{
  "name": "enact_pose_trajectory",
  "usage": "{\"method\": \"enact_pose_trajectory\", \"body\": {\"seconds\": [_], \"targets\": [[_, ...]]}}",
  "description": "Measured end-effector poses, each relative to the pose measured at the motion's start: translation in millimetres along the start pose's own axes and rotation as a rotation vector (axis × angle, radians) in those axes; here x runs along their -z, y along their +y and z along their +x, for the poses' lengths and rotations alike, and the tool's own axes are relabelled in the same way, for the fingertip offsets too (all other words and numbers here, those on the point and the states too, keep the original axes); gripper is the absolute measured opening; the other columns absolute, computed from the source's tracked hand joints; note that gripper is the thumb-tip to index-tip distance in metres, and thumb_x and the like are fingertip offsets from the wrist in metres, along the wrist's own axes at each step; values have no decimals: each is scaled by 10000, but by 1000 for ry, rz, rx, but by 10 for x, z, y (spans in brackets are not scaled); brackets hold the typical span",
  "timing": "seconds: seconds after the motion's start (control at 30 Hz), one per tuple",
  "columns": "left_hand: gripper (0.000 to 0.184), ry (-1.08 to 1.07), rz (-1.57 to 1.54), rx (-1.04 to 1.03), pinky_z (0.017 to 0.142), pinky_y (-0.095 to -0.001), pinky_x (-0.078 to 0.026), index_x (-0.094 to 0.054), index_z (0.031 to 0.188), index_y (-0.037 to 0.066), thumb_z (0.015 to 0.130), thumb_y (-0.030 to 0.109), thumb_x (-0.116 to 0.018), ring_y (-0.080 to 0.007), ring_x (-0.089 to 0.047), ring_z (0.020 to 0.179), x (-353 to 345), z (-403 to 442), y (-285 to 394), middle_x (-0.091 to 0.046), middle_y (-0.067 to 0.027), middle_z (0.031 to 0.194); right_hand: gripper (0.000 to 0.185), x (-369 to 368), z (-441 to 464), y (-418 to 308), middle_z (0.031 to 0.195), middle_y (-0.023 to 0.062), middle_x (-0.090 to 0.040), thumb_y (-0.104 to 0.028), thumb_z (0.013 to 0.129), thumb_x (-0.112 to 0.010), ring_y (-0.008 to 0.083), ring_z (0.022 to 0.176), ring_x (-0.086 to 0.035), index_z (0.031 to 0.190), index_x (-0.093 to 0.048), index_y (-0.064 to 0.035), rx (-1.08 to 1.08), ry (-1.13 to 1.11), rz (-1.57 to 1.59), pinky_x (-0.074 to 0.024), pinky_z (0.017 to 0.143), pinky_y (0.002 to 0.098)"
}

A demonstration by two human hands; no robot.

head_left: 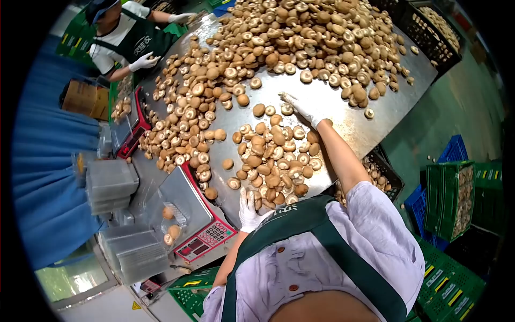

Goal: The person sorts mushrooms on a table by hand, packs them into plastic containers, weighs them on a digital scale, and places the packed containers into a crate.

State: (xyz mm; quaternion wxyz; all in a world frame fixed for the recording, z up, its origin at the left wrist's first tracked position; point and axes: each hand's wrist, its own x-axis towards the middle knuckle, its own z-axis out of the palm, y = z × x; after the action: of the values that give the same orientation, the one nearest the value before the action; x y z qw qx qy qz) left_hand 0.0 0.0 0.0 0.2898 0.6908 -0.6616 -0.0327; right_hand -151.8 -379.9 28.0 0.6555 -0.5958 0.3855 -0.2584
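My right hand [298, 107], in a white glove, reaches across the metal table with its fingers stretched out. It is at the far edge of a group of brown shiitake mushrooms [273, 161], beside one lying stem up [287, 109]. My left hand [248, 211], also gloved, is at the near left edge of that group, fingers extended and apart. No mushroom shows in either hand, though the left palm is partly hidden. Left of it stands a red digital scale [206, 236] bearing a clear plastic tray [178, 216] with a few mushrooms.
A large mushroom heap [311, 37] covers the table's far side. Stacks of clear trays [134, 255] stand at left, near a second scale [131, 129]. Across the table is a gloved co-worker [134, 40]. Green crates [449, 201] and a black crate [429, 37] are at right.
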Motion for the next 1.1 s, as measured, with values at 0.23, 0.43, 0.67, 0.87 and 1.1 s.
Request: {"method": "enact_pose_trajectory", "body": {"seconds": [0.23,0.43,0.67,0.87,1.1], "targets": [[1137,27,-30,186,893,-442,-484,-253,1400,136,494,439,-868,-433,-423,1228,29,123,100,-243,-269,1444,506,-578,256,-129,1369,46,-481,-495,897,-491,227,1228,-446,1274,-546,-163,-3,-383,-240,-348,1020,339],[1090,-79,-30,41,984,-466,-413,-277,1407,138,532,443,-850,-454,-309,1299,42,561,189,-229,-262,1451,325,-769,212,-120,1361,42,-497,-376,811,-651,238,1206,-482,1019,-707,-133,228,-635,-280,-361,992,331],[1106,-140,-112,29,1053,-469,-316,-311,1390,88,487,364,-887,-427,-316,1303,11,784,264,-229,-236,1472,367,-778,-107,148,1144,81,-645,-329,742,-725,231,1040,-578,1042,-700,-120,228,-795,-255,-414,921,355],[1066,-178,-175,32,1083,-461,-270,-326,1383,74,509,313,-887,-379,-306,1319,-49,822,332,-294,-199,1451,566,-679,-290,147,1197,89,-617,-421,634,-778,283,1097,-566,1100,-672,-118,166,-755,-407,-426,946,385],[1088,-211,-305,-37,1076,-448,-284,-332,1381,33,484,274,-898,-376,-313,1313,-207,1000,484,-326,-222,1412,408,-232,-822,-72,934,69,-702,-330,618,-760,242,878,-641,976,-721,-137,92,-572,-580,-476,797,375]]}}
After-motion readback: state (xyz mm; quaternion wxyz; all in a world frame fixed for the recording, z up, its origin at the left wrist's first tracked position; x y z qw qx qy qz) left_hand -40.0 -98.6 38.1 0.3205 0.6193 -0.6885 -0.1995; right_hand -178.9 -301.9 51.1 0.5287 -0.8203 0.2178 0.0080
